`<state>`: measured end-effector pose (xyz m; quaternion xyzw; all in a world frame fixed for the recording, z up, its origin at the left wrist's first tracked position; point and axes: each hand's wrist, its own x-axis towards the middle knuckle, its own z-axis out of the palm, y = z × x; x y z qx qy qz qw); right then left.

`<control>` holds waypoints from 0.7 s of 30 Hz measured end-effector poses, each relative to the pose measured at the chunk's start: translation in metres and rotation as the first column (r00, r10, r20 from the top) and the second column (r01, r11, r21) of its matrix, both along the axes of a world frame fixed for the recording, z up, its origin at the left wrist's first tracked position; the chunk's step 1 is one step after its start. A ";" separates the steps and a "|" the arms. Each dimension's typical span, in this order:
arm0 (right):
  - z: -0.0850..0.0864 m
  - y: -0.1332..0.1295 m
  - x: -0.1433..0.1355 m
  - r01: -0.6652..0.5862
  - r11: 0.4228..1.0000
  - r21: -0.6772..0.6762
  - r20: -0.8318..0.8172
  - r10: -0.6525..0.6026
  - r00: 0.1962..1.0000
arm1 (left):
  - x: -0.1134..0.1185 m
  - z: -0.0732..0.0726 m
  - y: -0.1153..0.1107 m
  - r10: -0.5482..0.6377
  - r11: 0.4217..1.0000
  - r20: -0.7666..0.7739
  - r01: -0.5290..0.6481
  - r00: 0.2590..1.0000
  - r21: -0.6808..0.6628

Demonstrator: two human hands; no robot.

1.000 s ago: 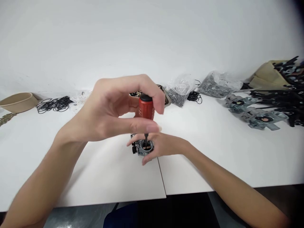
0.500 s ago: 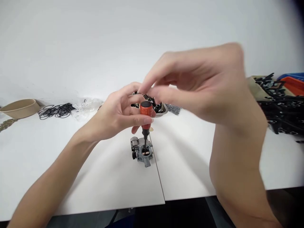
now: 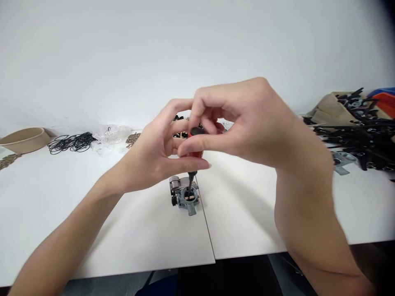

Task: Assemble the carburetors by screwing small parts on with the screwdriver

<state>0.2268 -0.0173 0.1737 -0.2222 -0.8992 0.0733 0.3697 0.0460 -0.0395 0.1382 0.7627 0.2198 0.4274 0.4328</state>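
Note:
A red screwdriver with a black cap (image 3: pixel 197 131) stands nearly upright, leaning slightly, its shaft down in the round bore of a grey metal carburetor (image 3: pixel 189 197) on the white table. My left hand (image 3: pixel 163 144) is around the handle from the left, thumb in front and fingers behind. My right hand (image 3: pixel 234 119) has its thumb and fingers on the top of the same handle. Much of the handle is hidden behind the fingers of both hands.
At the back left are a beige bowl (image 3: pixel 26 140), black rubber rings (image 3: pixel 72 143), a clear plastic bag (image 3: pixel 111 135) and small brass parts (image 3: pixel 132 139). Black parts (image 3: pixel 364 137) spill from a beige container (image 3: pixel 331 109) at the right, near another grey metal body (image 3: pixel 344 161).
My right hand has come down and left onto the handle top. The handle has tilted a little to the right. The carburetor has stayed in place.

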 end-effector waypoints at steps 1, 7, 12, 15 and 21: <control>-0.001 -0.002 -0.003 0.032 0.998 0.060 -0.009 -0.032 0.999 | 0.001 -0.001 -0.001 0.019 1.000 0.002 -0.019 1.000 0.004; 0.006 -0.007 0.006 -0.018 0.998 -0.058 0.024 0.019 1.000 | -0.005 0.000 0.002 -0.076 0.997 0.000 0.076 0.997 -0.007; 0.009 -0.007 0.020 -0.143 0.971 -0.193 0.068 0.159 0.985 | -0.006 0.003 -0.001 -0.104 0.995 -0.049 0.104 0.993 -0.001; 0.002 -0.010 0.005 -0.019 0.986 -0.168 -0.036 0.013 0.999 | 0.000 0.001 -0.002 -0.073 0.997 -0.074 0.075 0.995 0.031; 0.004 -0.014 -0.004 -0.019 0.984 -0.179 -0.018 0.016 1.000 | 0.000 -0.005 0.005 -0.034 0.998 0.023 0.033 0.999 0.046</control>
